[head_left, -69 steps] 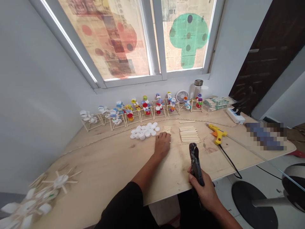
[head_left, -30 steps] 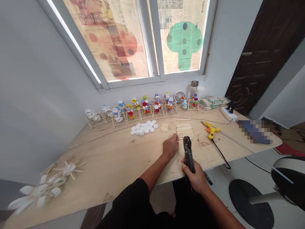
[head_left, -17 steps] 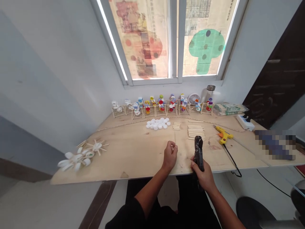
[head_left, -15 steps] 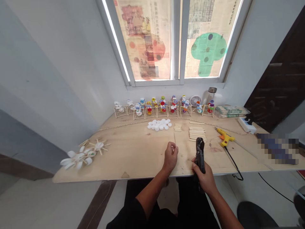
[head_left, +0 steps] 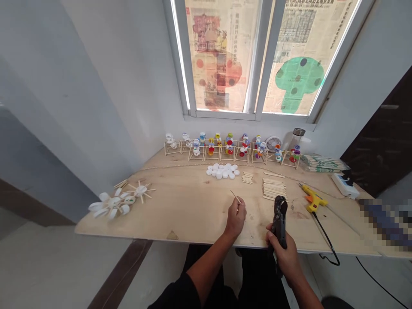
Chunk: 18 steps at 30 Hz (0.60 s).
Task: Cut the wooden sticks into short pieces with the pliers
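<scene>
My left hand [head_left: 236,216] is closed round a thin wooden stick [head_left: 236,197], whose free end points up and to the left over the table. My right hand [head_left: 285,249] grips a black plier-like hand tool [head_left: 279,223] by its handles, with its head upward near the table's front edge. Just beyond the tool's head lies a row of long wooden sticks [head_left: 273,188]. A small pile of short sticks [head_left: 247,177] and a cluster of white bottle caps [head_left: 222,171] sit farther back. The two hands are apart.
A yellow glue gun [head_left: 313,198] with a black cord lies at the right. Stick stands with coloured caps [head_left: 229,148] line the back. Spoked cap pieces [head_left: 114,205] lie at the left. A power strip [head_left: 345,185], bagged sticks [head_left: 325,164] and bottle [head_left: 296,139] stand rear right.
The whole view has shifted, so the table sits slightly to the right and lower. The stick in my left hand now leans left and shows more clearly. My right hand keeps its hold on the tool.
</scene>
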Tool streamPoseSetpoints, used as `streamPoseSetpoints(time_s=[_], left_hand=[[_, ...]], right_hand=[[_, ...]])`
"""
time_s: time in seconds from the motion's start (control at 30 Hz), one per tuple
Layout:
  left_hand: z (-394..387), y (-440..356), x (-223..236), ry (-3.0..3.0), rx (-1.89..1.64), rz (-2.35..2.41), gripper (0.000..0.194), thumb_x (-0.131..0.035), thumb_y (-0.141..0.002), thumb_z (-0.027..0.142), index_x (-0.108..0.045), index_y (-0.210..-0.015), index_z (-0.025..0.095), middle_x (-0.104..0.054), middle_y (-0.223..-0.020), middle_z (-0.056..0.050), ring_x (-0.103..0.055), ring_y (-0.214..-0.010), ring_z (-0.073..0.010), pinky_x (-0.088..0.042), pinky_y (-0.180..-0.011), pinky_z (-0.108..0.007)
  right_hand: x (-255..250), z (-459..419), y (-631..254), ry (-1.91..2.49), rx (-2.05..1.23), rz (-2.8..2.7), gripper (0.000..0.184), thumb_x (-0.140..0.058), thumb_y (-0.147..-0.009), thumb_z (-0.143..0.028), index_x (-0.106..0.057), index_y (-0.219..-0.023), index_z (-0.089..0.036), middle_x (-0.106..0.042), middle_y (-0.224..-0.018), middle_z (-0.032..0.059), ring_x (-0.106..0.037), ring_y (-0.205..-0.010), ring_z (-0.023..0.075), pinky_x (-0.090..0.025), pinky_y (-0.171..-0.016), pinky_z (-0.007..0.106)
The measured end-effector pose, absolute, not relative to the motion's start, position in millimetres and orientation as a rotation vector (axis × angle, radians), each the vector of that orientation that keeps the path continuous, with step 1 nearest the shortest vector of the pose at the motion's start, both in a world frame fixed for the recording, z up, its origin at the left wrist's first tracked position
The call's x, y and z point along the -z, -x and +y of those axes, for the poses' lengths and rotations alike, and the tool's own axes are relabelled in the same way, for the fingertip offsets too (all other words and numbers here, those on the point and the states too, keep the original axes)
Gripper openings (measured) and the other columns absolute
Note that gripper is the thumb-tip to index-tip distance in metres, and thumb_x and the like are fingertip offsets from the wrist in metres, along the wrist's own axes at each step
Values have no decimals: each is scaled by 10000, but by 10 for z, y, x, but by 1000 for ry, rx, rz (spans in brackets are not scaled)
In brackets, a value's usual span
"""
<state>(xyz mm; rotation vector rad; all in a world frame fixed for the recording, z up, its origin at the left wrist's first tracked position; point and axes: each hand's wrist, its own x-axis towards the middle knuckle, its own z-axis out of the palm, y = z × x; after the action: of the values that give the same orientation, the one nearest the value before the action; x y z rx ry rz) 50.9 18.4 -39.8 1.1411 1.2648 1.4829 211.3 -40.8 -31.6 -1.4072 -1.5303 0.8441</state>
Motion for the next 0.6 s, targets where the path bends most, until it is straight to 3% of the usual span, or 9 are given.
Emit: streamPoseSetpoints(time_s=[0.23, 0.6], left_hand=[[209, -504, 409, -1231, -1478, 1165, 254, -328, -838, 419, -379, -724, 198, -477, -536, 56, -433, -407, -76, -356, -436, -194], [211, -462, 425, -1308, -1460, 1232, 291, -362, -836, 430, -380, -669, 193, -382, -524, 69, -377, -461, -78, -313, -470, -190]], right_hand=[[329, -381, -2118, 1391, -832, -1544, 365, -518, -757, -498, -591, -831, -148, -577, -630, 14, -550, -602, 182, -442, -598, 284], [291, -424, -2072, 1358, -879, -1447, 383, -572, -699, -511, -609, -824, -151, -570, -600, 4, -540, -578, 178, -441, -571, 278]])
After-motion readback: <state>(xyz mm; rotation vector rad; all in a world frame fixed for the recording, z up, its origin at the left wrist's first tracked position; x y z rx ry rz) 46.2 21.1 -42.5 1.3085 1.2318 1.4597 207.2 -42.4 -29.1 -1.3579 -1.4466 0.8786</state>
